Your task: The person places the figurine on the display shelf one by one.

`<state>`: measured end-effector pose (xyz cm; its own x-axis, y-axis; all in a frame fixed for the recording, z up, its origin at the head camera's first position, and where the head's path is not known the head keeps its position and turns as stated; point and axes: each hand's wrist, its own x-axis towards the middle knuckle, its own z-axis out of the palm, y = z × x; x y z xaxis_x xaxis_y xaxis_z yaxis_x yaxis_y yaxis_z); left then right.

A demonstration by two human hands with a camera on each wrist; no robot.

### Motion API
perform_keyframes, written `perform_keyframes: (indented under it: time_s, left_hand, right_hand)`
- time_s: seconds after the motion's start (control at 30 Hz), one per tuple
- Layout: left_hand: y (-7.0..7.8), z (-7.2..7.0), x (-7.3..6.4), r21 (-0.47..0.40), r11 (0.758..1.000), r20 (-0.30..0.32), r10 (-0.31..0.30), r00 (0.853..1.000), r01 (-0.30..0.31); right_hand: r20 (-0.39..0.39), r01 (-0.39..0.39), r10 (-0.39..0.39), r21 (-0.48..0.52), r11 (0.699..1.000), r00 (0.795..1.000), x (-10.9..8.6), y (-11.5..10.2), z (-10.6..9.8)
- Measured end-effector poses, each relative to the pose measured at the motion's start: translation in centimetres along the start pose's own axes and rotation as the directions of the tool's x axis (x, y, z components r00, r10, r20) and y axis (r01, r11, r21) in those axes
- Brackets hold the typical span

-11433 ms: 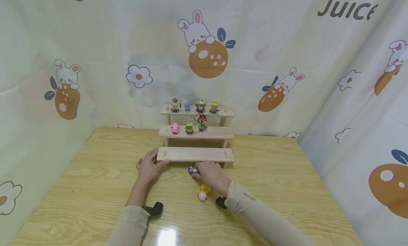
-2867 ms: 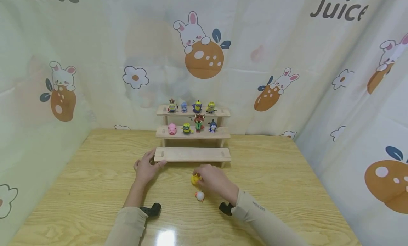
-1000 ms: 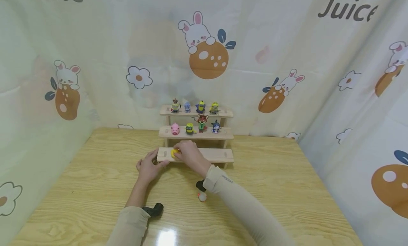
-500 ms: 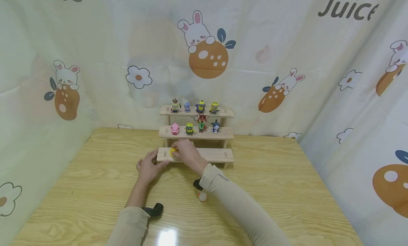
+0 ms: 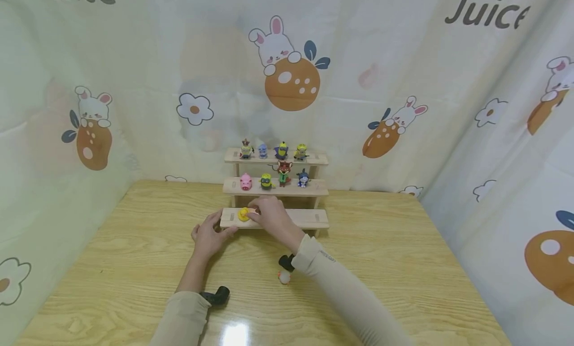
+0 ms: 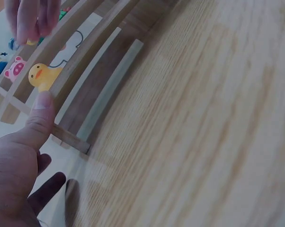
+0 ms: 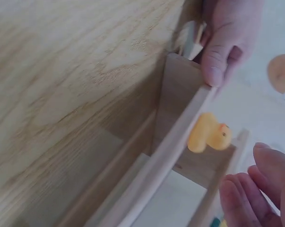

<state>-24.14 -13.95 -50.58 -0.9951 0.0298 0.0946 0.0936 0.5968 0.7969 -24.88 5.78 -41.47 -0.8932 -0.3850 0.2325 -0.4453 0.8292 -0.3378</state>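
Note:
A yellow rubber duck (image 5: 243,214) stands upright near the left end of the lowest board of a three-tier wooden display stand (image 5: 305,217). My right hand (image 5: 274,217) is just right of the duck. In the right wrist view its fingers (image 7: 237,194) are apart from the duck (image 7: 209,132) and hold nothing. My left hand (image 5: 210,237) grips the left end of the lowest board, the thumb (image 6: 44,106) on its front edge and the fingers round the side. A small white toy with orange parts (image 5: 284,277) lies on the table, partly hidden by the right wrist camera.
On the middle board stand a pink pig (image 5: 245,182), a minion (image 5: 266,181), a fox figure (image 5: 284,174) and a dark blue figure (image 5: 303,178). Several small figures (image 5: 281,150) line the top board. A printed curtain (image 5: 350,111) hangs behind the wooden table (image 5: 381,266).
My right hand has carried the duck from the table onto the lowest board and let go, drawing slightly right. Earlier, the dark blue figure came onto the middle board. My left hand keeps its place.

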Motion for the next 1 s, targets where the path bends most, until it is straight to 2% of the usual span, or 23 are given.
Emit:
perform_keyframes:
  time_s: [0.17, 0.33, 0.47, 0.67, 0.8, 1.0]
  left_hand:
    - [-0.1, 0.0, 0.0, -0.010, 1.000, 0.001, -0.003, 1.000, 0.003]
    - [-0.4, -0.1, 0.0, -0.008, 1.000, 0.010, -0.009, 1.000, 0.009]
    - [-0.5, -0.1, 0.0, 0.000, 1.000, 0.017, -0.019, 1.000, 0.019]
    - [-0.3, -0.1, -0.2, -0.009, 1.000, 0.015, -0.015, 1.000, 0.015]
    - [-0.1, -0.2, -0.2, -0.008, 1.000, 0.022, -0.016, 1.000, 0.016]
    - [0.2, 0.0, -0.2, 0.003, 1.000, 0.029, -0.020, 0.999, 0.020]
  right_hand:
    - [0.007, -0.042, 0.042, 0.020, 0.999, 0.999, -2.8, 0.5, -1.8]
    - [0.073, -0.067, 0.067, 0.004, 0.998, 0.995, -5.9, 1.2, -2.5]
    - [0.162, -0.087, 0.090, -0.025, 0.996, 0.983, -9.0, 1.5, -2.1]
    - [0.277, -0.082, 0.116, -0.129, 0.988, 0.954, -13.1, 1.5, -0.6]
    - [0.267, -0.046, 0.084, -0.144, 0.988, 0.960, -14.6, 1.2, 0.0]
    - [0.214, 0.001, 0.026, -0.124, 0.992, 0.977, -15.1, 1.6, 0.5]
